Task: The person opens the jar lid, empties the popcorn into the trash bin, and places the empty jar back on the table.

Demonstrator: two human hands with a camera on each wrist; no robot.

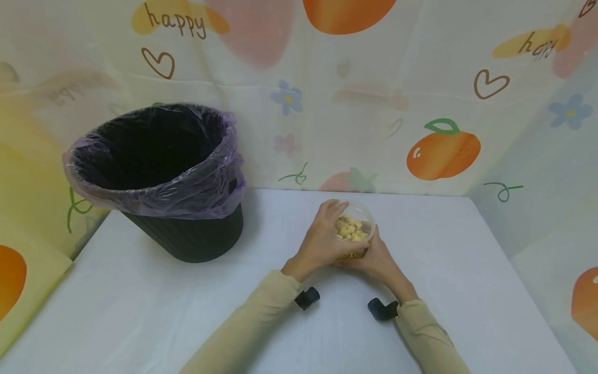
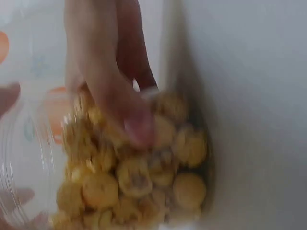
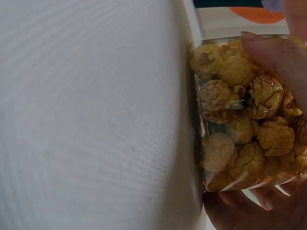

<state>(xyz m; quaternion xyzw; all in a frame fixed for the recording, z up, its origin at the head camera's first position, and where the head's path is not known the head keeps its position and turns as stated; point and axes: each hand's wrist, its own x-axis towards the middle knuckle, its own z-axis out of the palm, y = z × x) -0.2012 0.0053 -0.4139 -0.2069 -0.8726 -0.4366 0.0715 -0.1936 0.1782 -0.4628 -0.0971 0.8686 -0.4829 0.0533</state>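
A clear round tub [image 1: 359, 212], part filled with golden popcorn [image 1: 351, 228], stands on the white table between both hands. My left hand [image 1: 323, 235] grips its upper part from the left, with fingers over the far side and thumb across the near side. Lower down, my right hand [image 1: 377, 255] holds the tub from the right. The right wrist view shows the tub's wall [image 3: 235, 181] close up, with a thumb [image 3: 268, 51] pressed to one side and curled fingers on the opposite side. Blurred popcorn pieces [image 2: 134, 177] fill the tub's lower part in the left wrist view.
At the back left stands a black bin [image 1: 210, 234] lined with a purple translucent bag [image 1: 205, 192]. The white table [image 1: 444, 291] meets a printed fabric backdrop [image 1: 364, 130] behind. Small black devices [image 1: 384, 309] are worn at both wrists, below light sleeves.
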